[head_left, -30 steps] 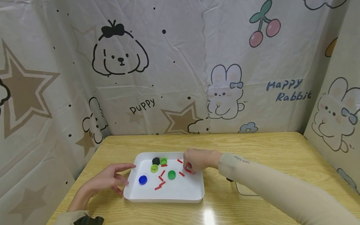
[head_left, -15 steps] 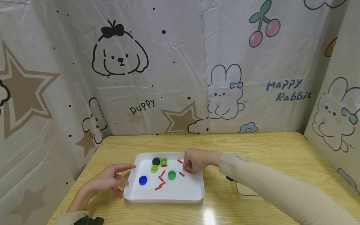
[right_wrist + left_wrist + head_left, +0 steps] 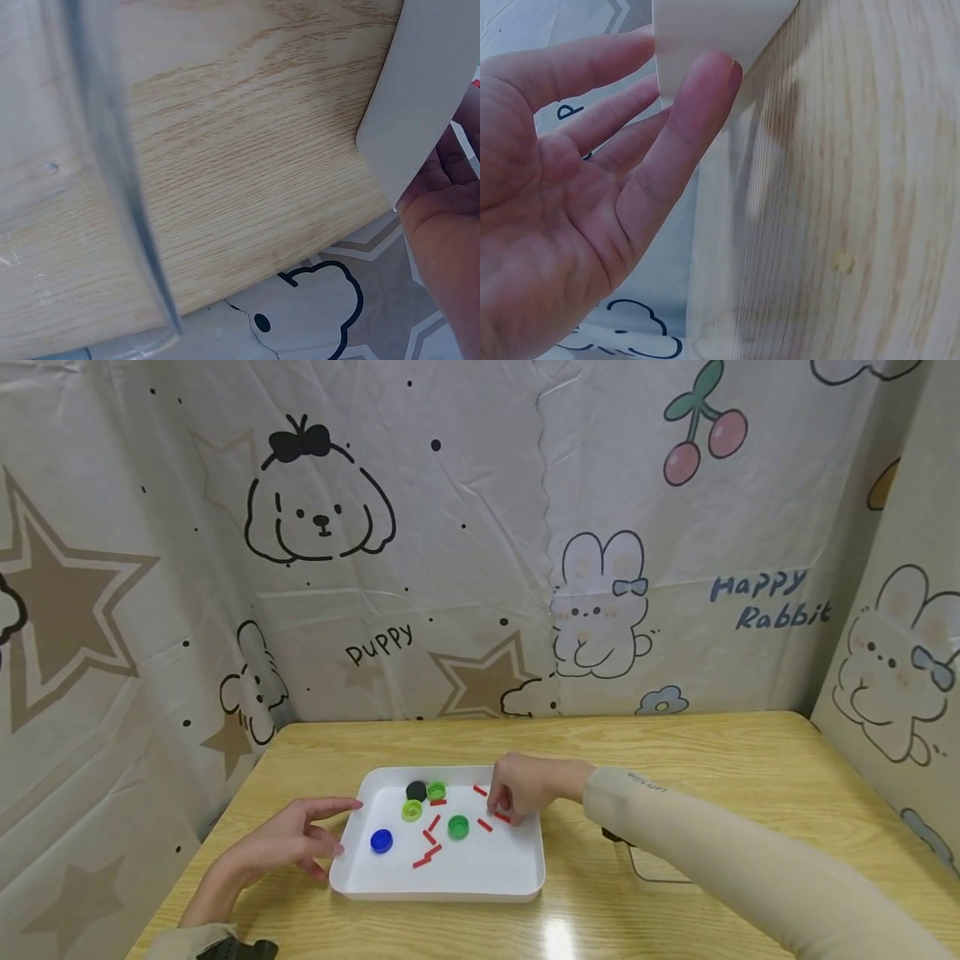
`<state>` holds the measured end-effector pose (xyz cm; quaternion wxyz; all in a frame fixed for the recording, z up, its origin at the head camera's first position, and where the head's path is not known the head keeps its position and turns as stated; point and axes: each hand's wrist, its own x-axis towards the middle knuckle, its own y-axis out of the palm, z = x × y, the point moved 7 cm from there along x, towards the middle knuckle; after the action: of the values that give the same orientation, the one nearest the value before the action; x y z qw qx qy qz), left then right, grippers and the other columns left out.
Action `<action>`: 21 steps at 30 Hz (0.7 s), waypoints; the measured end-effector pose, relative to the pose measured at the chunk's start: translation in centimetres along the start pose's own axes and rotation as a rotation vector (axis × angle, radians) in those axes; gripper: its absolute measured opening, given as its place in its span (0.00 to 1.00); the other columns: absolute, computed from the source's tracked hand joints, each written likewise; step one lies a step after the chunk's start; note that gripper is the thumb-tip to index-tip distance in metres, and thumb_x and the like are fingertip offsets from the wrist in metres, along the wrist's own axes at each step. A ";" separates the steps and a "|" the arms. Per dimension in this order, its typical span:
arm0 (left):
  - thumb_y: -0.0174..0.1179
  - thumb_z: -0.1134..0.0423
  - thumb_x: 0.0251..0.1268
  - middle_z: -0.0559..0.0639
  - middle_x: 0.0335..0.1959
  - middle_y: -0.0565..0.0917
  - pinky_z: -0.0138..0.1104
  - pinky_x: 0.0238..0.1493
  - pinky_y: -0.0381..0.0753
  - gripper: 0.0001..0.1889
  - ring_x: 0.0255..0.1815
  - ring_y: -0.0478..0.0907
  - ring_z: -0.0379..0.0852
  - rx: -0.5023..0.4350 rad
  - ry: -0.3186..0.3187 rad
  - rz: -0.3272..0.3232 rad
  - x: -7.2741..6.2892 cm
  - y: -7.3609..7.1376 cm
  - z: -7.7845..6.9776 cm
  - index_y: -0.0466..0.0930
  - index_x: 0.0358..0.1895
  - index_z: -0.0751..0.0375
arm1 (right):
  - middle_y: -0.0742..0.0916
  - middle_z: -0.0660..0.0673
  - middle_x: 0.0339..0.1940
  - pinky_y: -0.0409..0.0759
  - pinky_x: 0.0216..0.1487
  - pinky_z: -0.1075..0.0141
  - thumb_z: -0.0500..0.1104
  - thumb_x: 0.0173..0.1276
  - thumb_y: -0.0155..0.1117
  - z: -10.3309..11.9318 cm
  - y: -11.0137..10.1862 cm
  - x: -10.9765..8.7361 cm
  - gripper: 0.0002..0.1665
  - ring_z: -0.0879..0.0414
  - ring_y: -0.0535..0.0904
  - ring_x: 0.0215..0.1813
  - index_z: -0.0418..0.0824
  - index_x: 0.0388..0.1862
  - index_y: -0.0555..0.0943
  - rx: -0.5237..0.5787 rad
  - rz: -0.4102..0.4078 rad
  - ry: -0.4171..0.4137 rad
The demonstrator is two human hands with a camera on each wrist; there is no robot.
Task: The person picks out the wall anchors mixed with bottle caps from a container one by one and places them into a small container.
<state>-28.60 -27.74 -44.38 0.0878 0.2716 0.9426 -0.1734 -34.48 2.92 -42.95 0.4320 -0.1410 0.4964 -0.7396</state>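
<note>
White and low-walled, the tray (image 3: 495, 877) is sitting on the wood-grained table (image 3: 690, 756). Against the frames of the last second, we are finding no visible shift: caps and red pieces are keeping their places, and both hands are staying put. We are judging that the work is holding at one spot.

The right hand (image 3: 519, 785) is reaching into the tray's right part, fingers curling downward beside a red piece (image 3: 502, 817); we are not able to tell whether it is pinching anything. The left hand (image 3: 288, 837), well apart from it, is spreading its fingers at the left wall, index fingertip touching, gripping nothing.

Inside, we are noting a blue cap (image 3: 381, 841) lying alone at left, a green cap (image 3: 458, 827) near the middle, and a black disc (image 3: 416, 791) just beside two lighter green caps (image 3: 436, 791). Short, straight red pieces are lying scattered between.
</note>
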 end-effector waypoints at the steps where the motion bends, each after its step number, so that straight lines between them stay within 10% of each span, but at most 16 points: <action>1: 0.66 0.72 0.69 0.76 0.81 0.56 0.56 0.37 0.90 0.36 0.41 0.87 0.61 -0.002 -0.002 -0.001 0.0 0.0 0.0 0.64 0.78 0.72 | 0.84 0.53 0.24 0.78 0.33 0.73 0.24 0.58 0.79 0.0 0.0 0.0 0.19 0.65 0.74 0.30 0.43 0.44 0.94 0.000 0.000 0.001; 21: 0.66 0.71 0.69 0.76 0.80 0.57 0.55 0.36 0.90 0.36 0.39 0.87 0.63 0.013 0.010 0.003 0.0 0.0 0.0 0.65 0.78 0.72 | 0.84 0.53 0.25 0.77 0.33 0.73 0.24 0.59 0.78 0.1 0.2 -0.3 0.18 0.65 0.75 0.31 0.42 0.43 0.94 0.021 -0.019 0.022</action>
<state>-28.66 -27.75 -44.40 0.0817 0.2744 0.9414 -0.1781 -34.17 3.08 -42.99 0.4210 -0.1333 0.4920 -0.7503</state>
